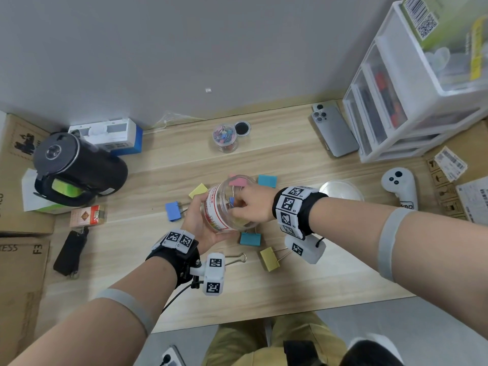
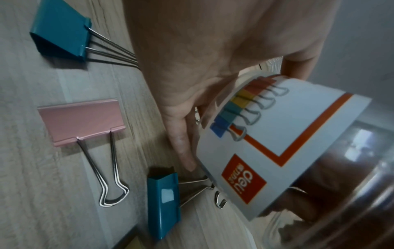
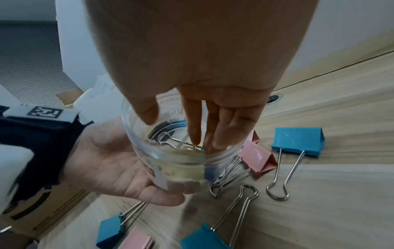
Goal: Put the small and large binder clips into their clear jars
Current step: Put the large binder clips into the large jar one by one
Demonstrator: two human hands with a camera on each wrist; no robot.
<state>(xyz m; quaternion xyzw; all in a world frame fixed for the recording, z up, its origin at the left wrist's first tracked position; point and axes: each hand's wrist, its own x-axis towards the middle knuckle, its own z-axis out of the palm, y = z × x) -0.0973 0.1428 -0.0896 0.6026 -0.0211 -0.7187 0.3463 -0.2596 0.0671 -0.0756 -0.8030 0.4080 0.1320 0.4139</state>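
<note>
The clear jar (image 2: 283,148) wears a white label with an orange-red border, a printed row of coloured clips and a red square reading "deli" — it is tilted above the wooden desk (image 1: 290,281), cradled in the left hand (image 1: 196,220), whose fingers curl around its side. The right hand (image 1: 250,204) has its straight fingers (image 3: 194,128) dipped into the jar's mouth, touching a blue binder clip (image 1: 231,201) inside — whether they pinch it I cannot tell. Large clips in teal (image 2: 164,207), pink (image 2: 81,121) and yellow (image 1: 269,258) lie around the jar.
</note>
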